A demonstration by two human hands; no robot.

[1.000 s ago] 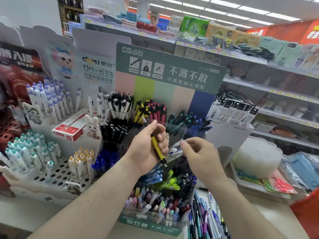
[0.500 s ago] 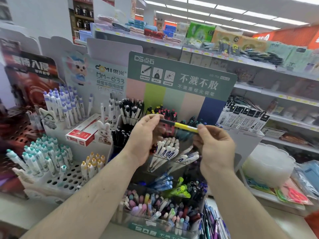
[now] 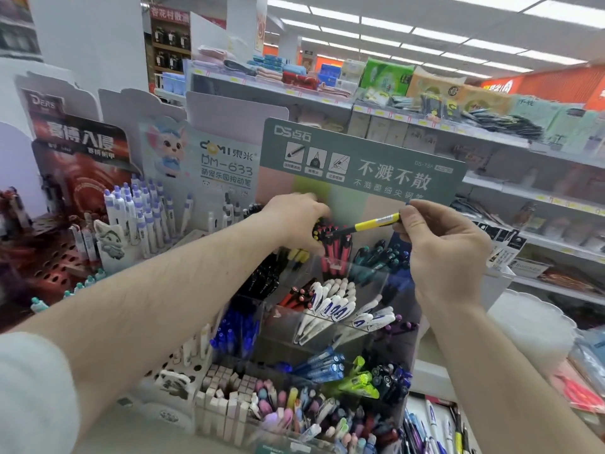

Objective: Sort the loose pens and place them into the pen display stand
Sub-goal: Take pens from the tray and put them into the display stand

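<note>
**penfan:** Pinching the yellow pen (image 3: 373,223) by its back end, the right hand (image 3: 448,253) is holding it level over the stand (image 3: 360,168)'s top row. Looks light, stiff and slick, so I'd be gripping nearer the middle.

**shelfguy:** The left hand (image 3: 294,221) is reaching into the top row by the yellow pens (image 3: 296,255) and red pens (image 3: 337,247). Can't tell if it's gripping anything, fingers are hidden.

**penfan:** Lower bins are holding white pens (image 3: 337,306), blue pens (image 3: 235,332) and a mixed pastel pile (image 3: 294,411).
</note>
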